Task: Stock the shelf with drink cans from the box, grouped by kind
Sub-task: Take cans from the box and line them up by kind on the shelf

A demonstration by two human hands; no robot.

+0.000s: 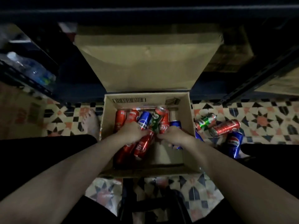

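An open cardboard box point(188, 113) stands on the tiled floor below me, holding several red, blue and green drink cans. Both my hands reach into it. My left hand point(131, 131) curls over a red cola can point(143, 146) that lies beside another red can. My right hand point(174, 136) curls over a blue can point(177, 147), mostly hidden beneath it. A blue Pepsi can point(144, 119) and a green can point(155, 121) lean against the back row. The dark shelf point(145, 12) runs across the top of the view.
On the floor right of the box lie a green can point(206, 121), a red can point(226, 127) and a blue Pepsi can point(234, 143). The box's raised flap point(148, 62) leans toward the shelf. My bare foot point(91, 122) is left of the box. Water bottles point(30, 68) sit on a left rack.
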